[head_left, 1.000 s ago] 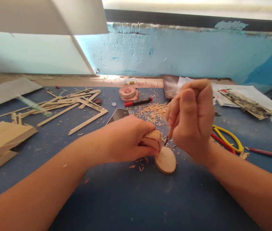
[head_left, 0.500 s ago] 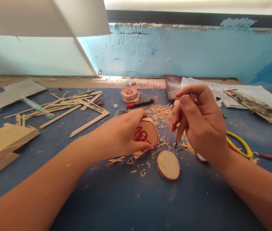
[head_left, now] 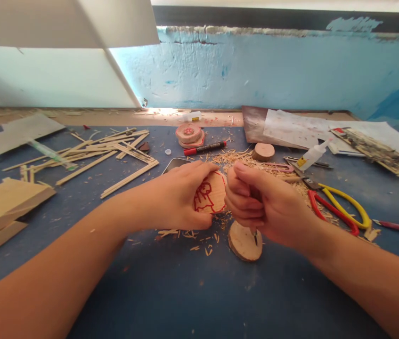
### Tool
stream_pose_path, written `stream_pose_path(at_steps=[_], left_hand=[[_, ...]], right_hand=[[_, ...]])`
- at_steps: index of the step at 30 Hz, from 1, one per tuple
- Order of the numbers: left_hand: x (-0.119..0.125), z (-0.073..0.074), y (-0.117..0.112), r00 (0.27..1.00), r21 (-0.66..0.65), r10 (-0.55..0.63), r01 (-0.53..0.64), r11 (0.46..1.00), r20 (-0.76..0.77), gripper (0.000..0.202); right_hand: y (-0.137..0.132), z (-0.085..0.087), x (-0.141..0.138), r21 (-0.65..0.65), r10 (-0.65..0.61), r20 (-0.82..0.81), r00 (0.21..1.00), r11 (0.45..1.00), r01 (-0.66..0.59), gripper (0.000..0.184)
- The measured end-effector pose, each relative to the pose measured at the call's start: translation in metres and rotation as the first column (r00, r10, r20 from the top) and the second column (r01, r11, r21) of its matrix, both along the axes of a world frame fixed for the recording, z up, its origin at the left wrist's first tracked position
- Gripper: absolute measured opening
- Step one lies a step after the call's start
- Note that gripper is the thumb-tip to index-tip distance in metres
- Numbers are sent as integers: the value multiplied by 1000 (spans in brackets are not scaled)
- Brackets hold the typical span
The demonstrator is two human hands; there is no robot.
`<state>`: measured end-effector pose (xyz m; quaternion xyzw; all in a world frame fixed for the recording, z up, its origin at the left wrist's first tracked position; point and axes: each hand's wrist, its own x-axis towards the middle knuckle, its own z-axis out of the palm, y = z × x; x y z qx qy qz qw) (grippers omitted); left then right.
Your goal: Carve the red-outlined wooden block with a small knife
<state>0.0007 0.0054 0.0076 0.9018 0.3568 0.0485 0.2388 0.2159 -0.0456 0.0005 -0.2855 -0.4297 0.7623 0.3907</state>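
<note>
My left hand [head_left: 181, 193] is closed around a round wood slice [head_left: 215, 193], tilted so that a red line drawing and red rim line face me. My right hand [head_left: 266, 200] is closed in a fist on a slim wooden-handled tool, mostly hidden by the fingers; its dark tip [head_left: 255, 235] sticks out below. The right fingers are close against the right edge of the drawn slice; whether they touch it I cannot tell. Beneath the fist, a plain wood slice [head_left: 243, 245] lies flat on the blue table.
Pliers [head_left: 347, 207] with red and yellow handles lie right, by a glue bottle [head_left: 314, 155]. Wood shavings [head_left: 238, 160], a red marker [head_left: 204, 148] and stacked slices [head_left: 189, 134] are behind my hands. Thin sticks [head_left: 114, 150] and wood blocks [head_left: 8, 202] lie left.
My right hand has moved left and down, closing from a pencil-like hold into a fist around the tool. The drawn slice has turned in my left hand.
</note>
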Motion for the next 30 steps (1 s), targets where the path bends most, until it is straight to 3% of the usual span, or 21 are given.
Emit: stream_pose_path(at_steps=[4,7,17,23,30], left_hand=[[0,5,-5,1000,-146,0,1,989,6,84],[4,6,-10,998,-144,-53,50,988,-21,78],[6,1,-8,997,-60,-72,70,996,-27,71],[9,-7,-5,996,-36,-84,83,996,-26,60],[11,-13,-3,995,-50,-97,97,994,2,38]], right_hand=[[-1,-9,-12,80,-285,-130,950,952,296,49],[1,-7,-11,197,-379,-200,903,888,417,44],[5,6,9,322,-79,-80,994,941,101,59],[-10,22,1,394,-164,-123,979,897,200,56],[-9,16,-19,464,-177,-172,969,853,239,55]])
